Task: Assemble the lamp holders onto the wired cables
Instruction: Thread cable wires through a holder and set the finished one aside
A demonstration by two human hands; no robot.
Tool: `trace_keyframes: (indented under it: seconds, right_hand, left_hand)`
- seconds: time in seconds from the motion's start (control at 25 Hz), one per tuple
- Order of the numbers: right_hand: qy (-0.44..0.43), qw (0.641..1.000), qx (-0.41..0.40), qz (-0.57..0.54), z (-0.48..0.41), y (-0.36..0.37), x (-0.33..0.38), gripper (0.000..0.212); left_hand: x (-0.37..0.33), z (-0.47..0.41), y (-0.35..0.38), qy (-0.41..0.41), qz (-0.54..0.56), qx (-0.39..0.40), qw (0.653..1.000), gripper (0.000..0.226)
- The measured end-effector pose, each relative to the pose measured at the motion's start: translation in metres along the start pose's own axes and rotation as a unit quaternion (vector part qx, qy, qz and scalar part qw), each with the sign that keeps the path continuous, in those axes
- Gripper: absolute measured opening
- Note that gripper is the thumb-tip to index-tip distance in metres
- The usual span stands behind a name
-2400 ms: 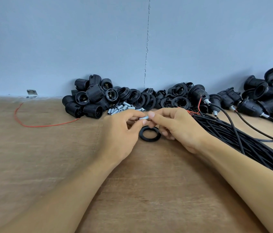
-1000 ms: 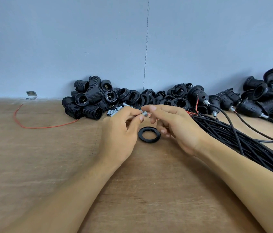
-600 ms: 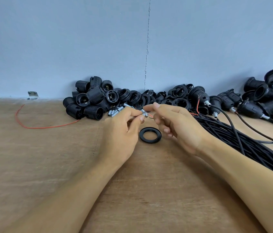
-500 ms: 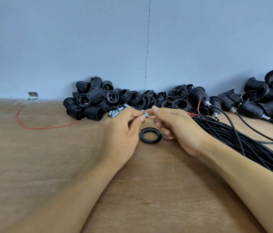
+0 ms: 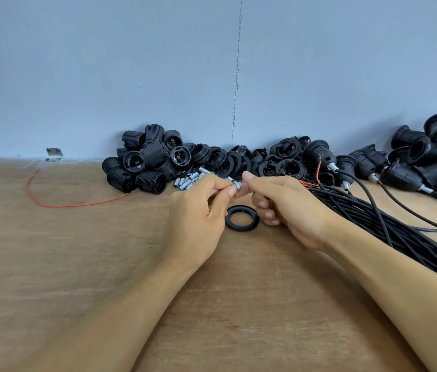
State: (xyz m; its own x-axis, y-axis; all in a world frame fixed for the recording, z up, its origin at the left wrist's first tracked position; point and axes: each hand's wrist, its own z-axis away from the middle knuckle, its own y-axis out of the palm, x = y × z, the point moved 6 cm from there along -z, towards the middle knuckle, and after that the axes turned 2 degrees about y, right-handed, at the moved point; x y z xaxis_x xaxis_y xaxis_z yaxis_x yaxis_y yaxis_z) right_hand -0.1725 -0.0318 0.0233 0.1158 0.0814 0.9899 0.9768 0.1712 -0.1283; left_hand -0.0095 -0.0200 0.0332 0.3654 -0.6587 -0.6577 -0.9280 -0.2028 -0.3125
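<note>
head view: the only view; it looks down on both hands over a table (image 5: 72, 264).
left hand (image 5: 198, 218): thumb and forefinger pinch a small metal tube (image 5: 236, 185), held up off the wood.
right hand (image 5: 290, 208): thumb and forefinger close in at the tube's right end, the other fingers curled; whether they nip the tube or a wire tip is too small to tell.
ring (image 5: 242, 218): lies flat on the table, between and below the hands, touched by neither.
holders (image 5: 145, 162): loose pile against the wall, with spare tubes (image 5: 185, 181) just beside it.
cables (image 5: 373, 221): black bundle to the right, under the right forearm; red ends show behind the right hand.
done holders (image 5: 410, 170): far right, already on cables.
step: likely fitting the tube onto a cable end.
next: needs fine alignment, then a holder from the pile.
</note>
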Motion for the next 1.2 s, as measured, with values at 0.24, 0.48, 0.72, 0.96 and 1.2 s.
trace_keyframes:
  seconds: [0.24, 0.48, 0.72, 0.96, 1.2]
  right_hand:
    - [-0.009, 1.000, 0.004, -0.020, -0.002, 0.001, -0.002, 0.036]
    - [0.000, 1.000, -0.008, -0.021, -0.002, -0.002, -0.004, 0.035]
    - [-0.081, 0.901, -0.276, 0.324, 0.000, -0.031, 0.003, 0.010]
    - [-0.051, 0.832, -0.274, 0.479, -0.025, -0.020, 0.017, 0.035]
    - [0.075, 0.746, -0.213, 0.626, -0.058, -0.019, 0.028, 0.025]
  left_hand:
    - [0.006, -0.003, -0.001, -0.019, 0.007, -0.011, 1.000, 0.008]
    - [0.009, -0.005, -0.006, -0.037, -0.007, -0.030, 0.999, 0.009]
    - [0.011, -0.005, 0.001, -0.078, 0.011, 0.000, 0.997, 0.010]
    - [0.027, -0.007, 0.004, -0.162, 0.042, 0.032, 0.985, 0.012]
    - [0.035, -0.008, 0.008, -0.198, 0.086, 0.061, 0.975, 0.014]
